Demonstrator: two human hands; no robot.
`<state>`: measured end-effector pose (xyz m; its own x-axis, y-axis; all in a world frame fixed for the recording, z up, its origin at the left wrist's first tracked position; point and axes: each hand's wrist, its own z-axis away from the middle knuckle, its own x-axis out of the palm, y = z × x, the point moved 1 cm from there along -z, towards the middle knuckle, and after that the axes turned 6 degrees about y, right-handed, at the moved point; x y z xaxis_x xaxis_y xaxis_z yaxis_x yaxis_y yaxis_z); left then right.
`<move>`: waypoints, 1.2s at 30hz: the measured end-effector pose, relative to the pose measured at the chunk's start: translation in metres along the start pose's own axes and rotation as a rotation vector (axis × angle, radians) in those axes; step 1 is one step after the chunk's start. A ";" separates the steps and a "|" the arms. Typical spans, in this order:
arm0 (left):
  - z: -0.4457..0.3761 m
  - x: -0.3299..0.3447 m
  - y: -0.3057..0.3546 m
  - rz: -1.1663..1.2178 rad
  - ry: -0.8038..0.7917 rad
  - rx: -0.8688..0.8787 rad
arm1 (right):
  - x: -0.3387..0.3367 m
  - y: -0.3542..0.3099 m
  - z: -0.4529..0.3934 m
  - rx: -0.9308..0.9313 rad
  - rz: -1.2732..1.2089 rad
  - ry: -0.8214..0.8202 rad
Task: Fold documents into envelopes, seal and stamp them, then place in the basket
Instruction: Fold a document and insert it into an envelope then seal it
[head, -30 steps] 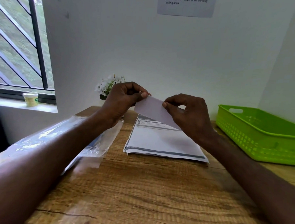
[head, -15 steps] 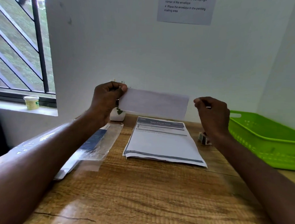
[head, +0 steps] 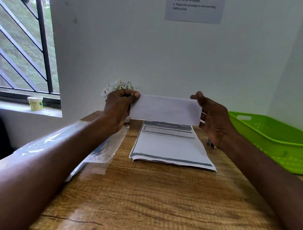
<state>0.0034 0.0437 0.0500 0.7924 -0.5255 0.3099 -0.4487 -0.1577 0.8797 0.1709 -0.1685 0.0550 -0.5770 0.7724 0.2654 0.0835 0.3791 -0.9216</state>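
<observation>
Lying level between hands: envelope

A plain white wall fills the upper centre of the frame. A barred window occupies the upper left, admitting daylight onto its sill. A second white wall meets it at the right. A wood-grain surface spans the lower frame.

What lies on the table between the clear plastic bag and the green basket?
In the head view, a stack of printed documents lies between the plastic bag and the green basket, on the wooden table.
</observation>
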 end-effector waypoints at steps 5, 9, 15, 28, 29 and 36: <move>-0.001 -0.002 -0.001 0.024 0.041 -0.041 | -0.003 0.006 -0.004 -0.057 0.062 0.089; -0.002 -0.003 -0.001 0.111 0.079 -0.129 | -0.005 0.009 -0.007 -0.121 0.092 0.174; -0.003 -0.001 -0.005 0.035 0.075 -0.229 | -0.006 0.015 -0.012 -0.192 0.116 0.253; 0.000 0.003 -0.014 -0.427 -0.072 0.111 | 0.001 0.022 -0.006 -0.419 0.624 0.332; -0.001 0.002 -0.016 -0.455 -0.078 0.138 | 0.003 0.020 -0.004 -0.409 0.648 0.325; 0.014 0.009 -0.011 -0.624 -0.241 0.237 | -0.004 0.002 0.023 -0.277 0.697 0.264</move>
<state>0.0100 0.0285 0.0380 0.8295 -0.4442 -0.3386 -0.0409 -0.6529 0.7564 0.1542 -0.1826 0.0453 -0.1084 0.9605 -0.2563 0.5737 -0.1502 -0.8052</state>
